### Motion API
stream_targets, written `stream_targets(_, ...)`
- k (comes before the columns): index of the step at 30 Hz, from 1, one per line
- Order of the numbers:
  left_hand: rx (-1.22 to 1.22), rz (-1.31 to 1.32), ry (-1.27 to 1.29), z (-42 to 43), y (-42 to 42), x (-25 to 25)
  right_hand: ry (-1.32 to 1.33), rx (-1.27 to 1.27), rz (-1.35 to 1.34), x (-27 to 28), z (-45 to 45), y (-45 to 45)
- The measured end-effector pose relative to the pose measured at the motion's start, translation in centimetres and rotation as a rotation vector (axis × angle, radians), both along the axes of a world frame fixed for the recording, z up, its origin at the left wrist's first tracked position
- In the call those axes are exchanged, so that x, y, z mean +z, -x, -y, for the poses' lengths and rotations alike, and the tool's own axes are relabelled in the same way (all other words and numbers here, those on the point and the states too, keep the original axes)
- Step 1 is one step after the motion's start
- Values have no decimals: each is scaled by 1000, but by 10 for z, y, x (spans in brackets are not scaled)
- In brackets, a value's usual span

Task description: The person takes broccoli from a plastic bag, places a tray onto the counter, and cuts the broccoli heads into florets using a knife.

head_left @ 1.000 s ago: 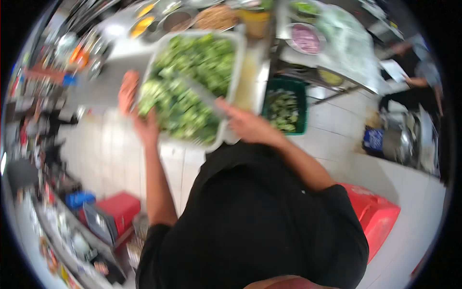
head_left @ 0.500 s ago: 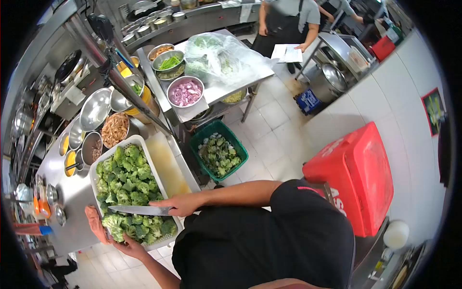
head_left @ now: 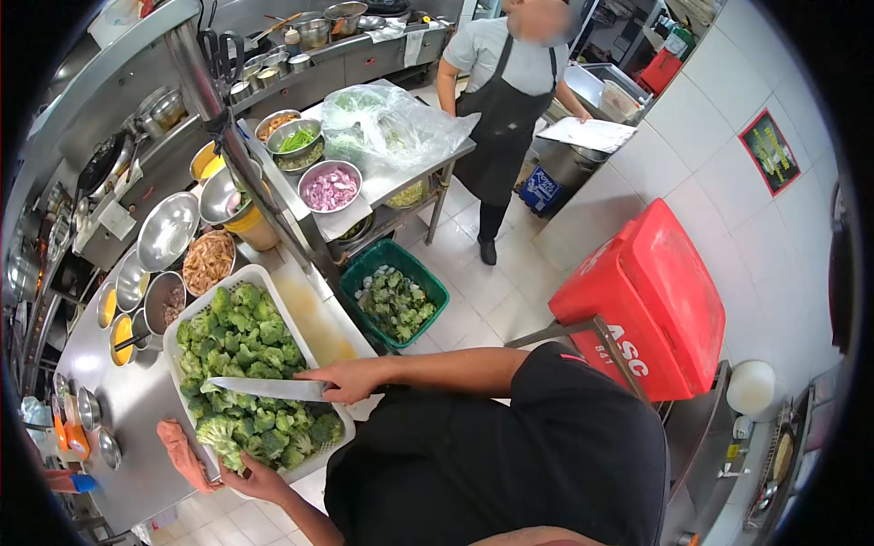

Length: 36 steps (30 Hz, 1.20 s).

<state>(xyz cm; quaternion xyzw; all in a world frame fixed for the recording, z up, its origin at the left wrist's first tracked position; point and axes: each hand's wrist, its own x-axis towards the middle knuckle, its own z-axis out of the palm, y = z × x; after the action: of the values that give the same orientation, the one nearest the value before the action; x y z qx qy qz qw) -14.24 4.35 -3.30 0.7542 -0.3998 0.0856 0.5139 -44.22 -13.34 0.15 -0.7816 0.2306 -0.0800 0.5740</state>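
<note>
Here, the right hand [head_left: 344, 380] is closed round the handle of a long steel knife [head_left: 266, 389], its blade over green broccoli florets [head_left: 238, 341] filling a white plastic tray [head_left: 171, 362]. The left hand [head_left: 259, 480], apart from it, pinches a pale-stemmed broccoli piece [head_left: 218, 437] at the tray's near corner. A green plastic crate [head_left: 430, 271] contains more broccoli; a round steel bowl [head_left: 330, 208] holds chopped purple onion [head_left: 330, 188]. The red plastic bin [head_left: 631, 300] reads "ASC 847"; lettering on the blue package [head_left: 540, 191] is unclear.
</note>
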Motion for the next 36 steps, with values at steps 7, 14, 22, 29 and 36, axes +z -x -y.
stream_targets(7, -27, -178, 7, 2, -5, 3, -258, -8, -3, 4, -5, -5)
stream_targets(14, -47, -237, 37, 2, -4, 3, -380, 46, -55, 19, 1, -3)
stream_targets(22, 20, -262, -9, 1, -2, 7, -365, 54, -37, 12, 4, -3)
stream_targets(29, 57, -194, 20, 2, -6, 0, -351, 48, -71, 8, 4, -3)
stream_targets(36, 76, -194, 82, 5, 2, 4, -321, 49, -102, 29, 2, 2)
